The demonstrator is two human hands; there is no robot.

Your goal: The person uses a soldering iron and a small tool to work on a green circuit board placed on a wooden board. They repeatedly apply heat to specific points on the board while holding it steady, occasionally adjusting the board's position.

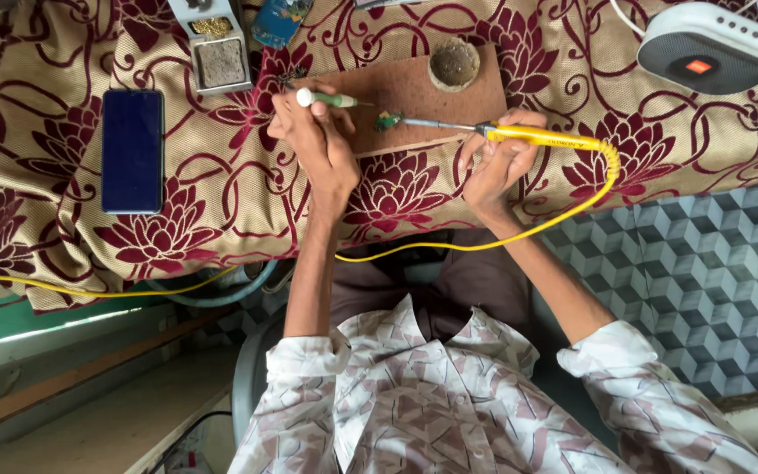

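left hand [313, 140] pinches green-handled tool [331, 99] | right hand [497, 158] grips yellow soldering iron [537, 135], tip at small green part [387, 121] on brown board [414, 92] | soldering looks mid-way, joint not visibly done

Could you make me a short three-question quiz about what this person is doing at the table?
1. True or false: the right hand holds a yellow-handled soldering iron.
2. What does the left hand hold? A) green-handled tool B) phone C) speaker
3. What lies on the cloth, on the picture's left side?

Key: 1 true. 2 A. 3 A dark phone, screen off.
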